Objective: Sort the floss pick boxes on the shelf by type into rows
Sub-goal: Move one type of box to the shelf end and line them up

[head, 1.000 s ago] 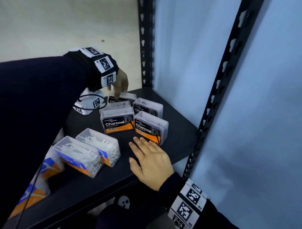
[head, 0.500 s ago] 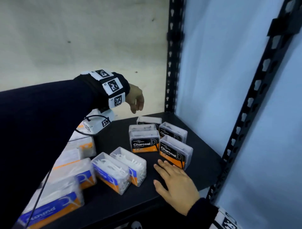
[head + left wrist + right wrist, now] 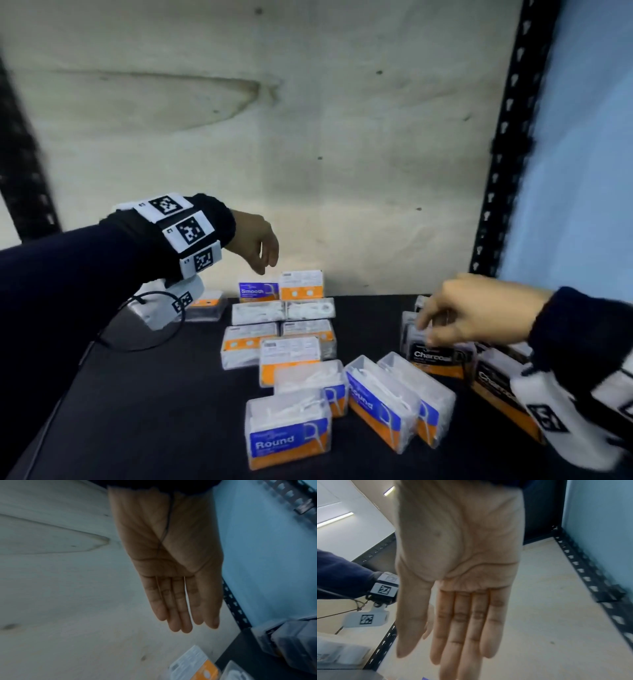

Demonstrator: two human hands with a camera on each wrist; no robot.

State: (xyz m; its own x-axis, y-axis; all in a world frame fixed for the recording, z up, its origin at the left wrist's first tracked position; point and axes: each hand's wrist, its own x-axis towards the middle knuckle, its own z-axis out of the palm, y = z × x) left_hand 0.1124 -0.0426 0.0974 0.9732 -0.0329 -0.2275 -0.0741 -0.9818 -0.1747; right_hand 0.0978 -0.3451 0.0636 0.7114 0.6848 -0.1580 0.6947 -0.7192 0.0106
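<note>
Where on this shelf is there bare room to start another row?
The shelf is bare at front left, between its left edge and the Round box. A narrower strip runs between the white stack and the Charcoal boxes. Front centre to right is crowded.

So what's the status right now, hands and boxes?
Left hand open, above the clear Smooth floss box. Right hand open over the black-label Charcoal boxes. Blue Round boxes loose in front.
</note>
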